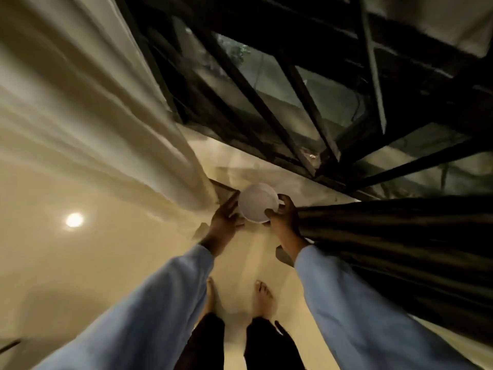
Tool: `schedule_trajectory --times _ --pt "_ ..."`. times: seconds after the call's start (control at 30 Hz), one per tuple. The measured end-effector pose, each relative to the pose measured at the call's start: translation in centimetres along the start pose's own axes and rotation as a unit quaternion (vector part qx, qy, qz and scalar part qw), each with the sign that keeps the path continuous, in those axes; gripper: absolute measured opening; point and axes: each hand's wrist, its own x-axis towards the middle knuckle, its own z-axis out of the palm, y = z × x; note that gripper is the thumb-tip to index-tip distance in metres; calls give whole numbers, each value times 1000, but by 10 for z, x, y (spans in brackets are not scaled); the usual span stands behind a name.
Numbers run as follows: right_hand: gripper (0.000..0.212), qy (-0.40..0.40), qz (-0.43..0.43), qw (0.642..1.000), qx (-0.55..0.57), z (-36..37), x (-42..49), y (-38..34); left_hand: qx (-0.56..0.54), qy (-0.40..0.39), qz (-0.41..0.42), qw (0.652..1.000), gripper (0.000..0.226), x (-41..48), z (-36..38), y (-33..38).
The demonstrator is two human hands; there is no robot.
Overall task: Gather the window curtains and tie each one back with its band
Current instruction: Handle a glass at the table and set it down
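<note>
A cream curtain (88, 124) hangs at the left and a dark brown curtain (394, 236) is bunched at the right. Between them my right hand (282, 217) holds a white band (257, 201) curled into a ring, thumb and fingers pinching its right side. My left hand (224, 217) reaches with straight fingers beside the band's left side, next to the cream curtain's lower edge; whether it touches the band cannot be told. Both arms wear light blue sleeves.
A dark-framed window (280, 97) with bars spans the top and middle. The pale glossy floor (133, 249) reflects a ceiling light (74, 219). My bare feet (262, 297) stand below the hands, close to the window wall.
</note>
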Motion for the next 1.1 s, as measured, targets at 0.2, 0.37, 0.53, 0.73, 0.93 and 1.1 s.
schedule_trajectory --times 0.2,0.37,0.53,0.73,0.93,1.1 --pt "59 -125 -98 983 -97 21 -100 -28 -18 53 35 998 44 -120 -54 29" --pt "60 -248 -168 936 -186 60 -174 -63 -11 186 119 975 40 -210 -96 49" --pt "57 -371 -237 867 -232 111 -261 -87 -37 317 173 932 37 -302 -136 55" --pt "47 -477 -286 793 -248 185 -377 -89 -47 451 218 864 45 -412 -201 57" --pt "35 -553 -329 721 -258 262 -502 -83 -64 561 251 786 40 -515 -273 49" --pt "40 -606 -348 664 -265 313 -605 -61 -96 622 274 727 36 -600 -329 25"
